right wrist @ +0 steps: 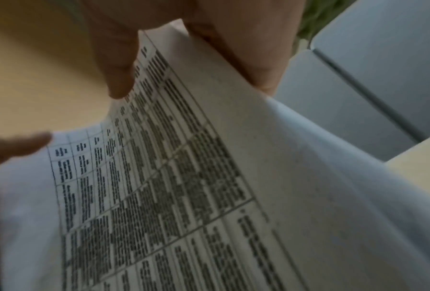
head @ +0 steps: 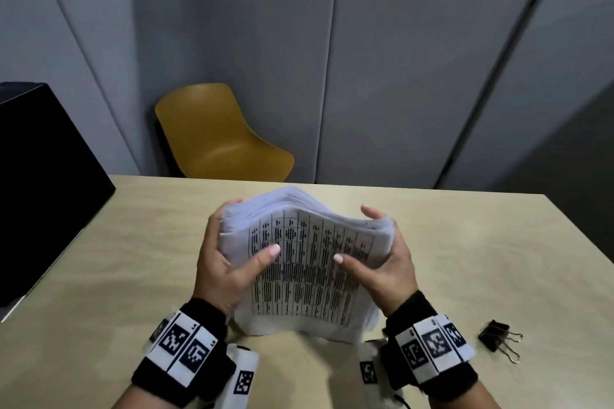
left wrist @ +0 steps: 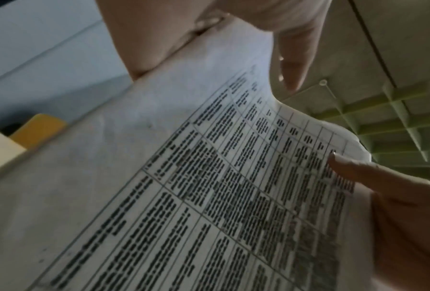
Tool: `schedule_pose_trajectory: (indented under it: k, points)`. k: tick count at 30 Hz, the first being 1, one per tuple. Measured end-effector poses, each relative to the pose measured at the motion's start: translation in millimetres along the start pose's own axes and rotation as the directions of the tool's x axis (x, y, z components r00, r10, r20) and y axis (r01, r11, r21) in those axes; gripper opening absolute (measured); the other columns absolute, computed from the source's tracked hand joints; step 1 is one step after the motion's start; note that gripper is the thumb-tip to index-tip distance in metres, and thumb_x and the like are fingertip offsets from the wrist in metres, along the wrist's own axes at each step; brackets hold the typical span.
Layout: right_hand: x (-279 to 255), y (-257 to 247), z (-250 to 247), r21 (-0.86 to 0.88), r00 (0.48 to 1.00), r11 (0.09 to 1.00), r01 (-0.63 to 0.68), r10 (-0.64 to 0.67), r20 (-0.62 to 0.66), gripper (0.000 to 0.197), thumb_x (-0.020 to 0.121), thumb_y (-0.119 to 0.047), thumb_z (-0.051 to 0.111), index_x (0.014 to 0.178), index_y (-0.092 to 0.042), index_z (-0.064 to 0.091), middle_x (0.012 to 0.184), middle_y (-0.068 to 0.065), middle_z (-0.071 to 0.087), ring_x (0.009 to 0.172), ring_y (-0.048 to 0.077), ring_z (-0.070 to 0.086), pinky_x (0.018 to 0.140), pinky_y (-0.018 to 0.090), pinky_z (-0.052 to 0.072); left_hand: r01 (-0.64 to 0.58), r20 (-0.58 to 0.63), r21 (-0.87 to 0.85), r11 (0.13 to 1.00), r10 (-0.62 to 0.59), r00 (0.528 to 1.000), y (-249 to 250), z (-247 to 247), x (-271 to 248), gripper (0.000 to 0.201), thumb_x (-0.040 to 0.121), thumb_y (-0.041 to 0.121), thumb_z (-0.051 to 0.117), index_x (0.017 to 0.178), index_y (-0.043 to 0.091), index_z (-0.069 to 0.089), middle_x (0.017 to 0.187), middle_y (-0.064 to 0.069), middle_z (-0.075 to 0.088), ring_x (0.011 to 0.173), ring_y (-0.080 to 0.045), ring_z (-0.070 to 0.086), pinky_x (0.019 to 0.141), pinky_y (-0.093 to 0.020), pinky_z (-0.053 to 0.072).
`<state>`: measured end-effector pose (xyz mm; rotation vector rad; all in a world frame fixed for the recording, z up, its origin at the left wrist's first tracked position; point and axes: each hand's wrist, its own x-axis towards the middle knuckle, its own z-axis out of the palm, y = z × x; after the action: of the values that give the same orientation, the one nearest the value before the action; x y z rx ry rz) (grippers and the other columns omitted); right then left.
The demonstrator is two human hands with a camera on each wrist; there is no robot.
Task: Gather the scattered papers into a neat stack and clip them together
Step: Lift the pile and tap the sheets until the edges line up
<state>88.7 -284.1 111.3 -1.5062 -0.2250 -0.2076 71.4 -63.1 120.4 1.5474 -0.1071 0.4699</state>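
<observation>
A thick stack of white papers (head: 305,269) stands on its lower edge on the table, its top bowed towards me and its front sheet printed with a table of text. My left hand (head: 229,252) grips the stack's left side, thumb on the front sheet and fingers behind. On the right side my right hand (head: 382,259) grips it the same way. The sheet edges are uneven at the top left. The left wrist view shows the printed sheet (left wrist: 208,177) close up, and so does the right wrist view (right wrist: 183,177). A black binder clip (head: 498,339) lies on the table, right of my right wrist.
The light wooden table (head: 133,259) reaches to its far edge just behind the stack. A yellow chair (head: 216,139) stands beyond it against grey wall panels. A black box (head: 43,183) sits at the table's left edge.
</observation>
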Motion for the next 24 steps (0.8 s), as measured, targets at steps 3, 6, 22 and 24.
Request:
schedule_pose_trajectory:
  k: [3,6,22,24]
  points:
    - [1,10,-9,-0.006,0.998,1.0,-0.019,0.019,-0.062,0.052,0.064,0.007,0.077,0.102,-0.02,0.054,0.081,-0.006,0.07,0.072,-0.004,0.065,0.063,0.013,0.052,0.047,0.025,0.024,0.999,-0.048,0.999,-12,-10,3,0.065,0.056,0.016,0.076,0.115,0.021,0.05,0.102,0.009,0.064,0.086,0.007,0.064,0.075,-0.009,0.051]
    - [-1,22,-12,-0.002,0.994,0.999,-0.045,0.045,-0.097,0.026,0.072,-0.007,0.074,0.087,-0.022,0.059,0.074,-0.016,0.073,0.069,-0.003,0.066,0.063,0.014,0.053,0.091,0.053,0.061,0.994,-0.094,0.994,-22,-12,2,0.037,0.062,0.026,0.073,0.097,0.026,0.059,0.085,0.021,0.073,0.091,0.005,0.065,0.069,-0.005,0.048]
    - [-3,-16,-7,-0.571,0.864,0.726,0.383,-0.501,-0.058,0.046,0.073,-0.02,0.062,0.118,-0.014,0.056,0.117,0.013,0.049,0.115,-0.001,0.043,0.098,0.026,0.044,-0.373,0.048,0.583,0.722,0.427,0.903,3,-8,2,0.041,0.078,0.018,0.053,0.119,0.015,0.057,0.125,-0.008,0.046,0.121,0.013,0.034,0.105,-0.01,0.03]
    - [-7,-15,-8,-0.568,0.858,0.73,0.38,-0.507,-0.078,0.057,0.072,-0.018,0.064,0.126,-0.012,0.047,0.116,0.007,0.048,0.115,0.006,0.046,0.099,0.03,0.044,-0.381,0.069,0.59,0.712,0.425,0.902,4,-9,0,0.049,0.079,0.017,0.052,0.127,0.013,0.047,0.124,-0.004,0.044,0.122,0.013,0.033,0.106,-0.01,0.029]
